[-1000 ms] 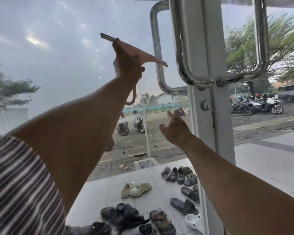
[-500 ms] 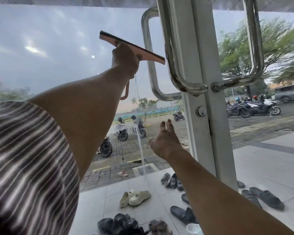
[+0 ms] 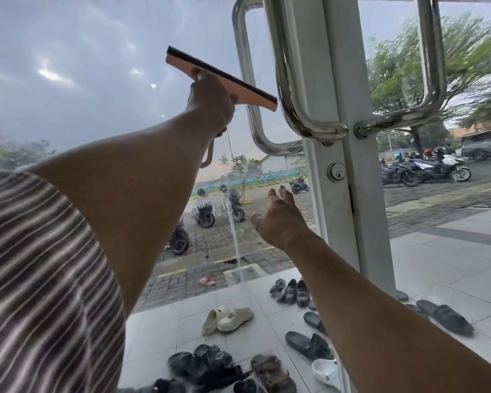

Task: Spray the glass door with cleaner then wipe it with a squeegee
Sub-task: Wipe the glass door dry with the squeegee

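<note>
1. Because the salmon-pink plastic squeegee with a black rubber blade sits tilted, high on the clear glass door, its right end may strike the polished steel pull handle and lift off the glass.
2. The left hand grips its handle.
3. The white cleaner runs below may dry into streaks.
4. The right hand is open, fingers spread.
5. Compared with a second ago, the blade end lies nearer the pull handle.

The salmon-pink squeegee with its black rubber blade sits tilted, right end lower, high on the glass door, above a white streak of cleaner.
</note>
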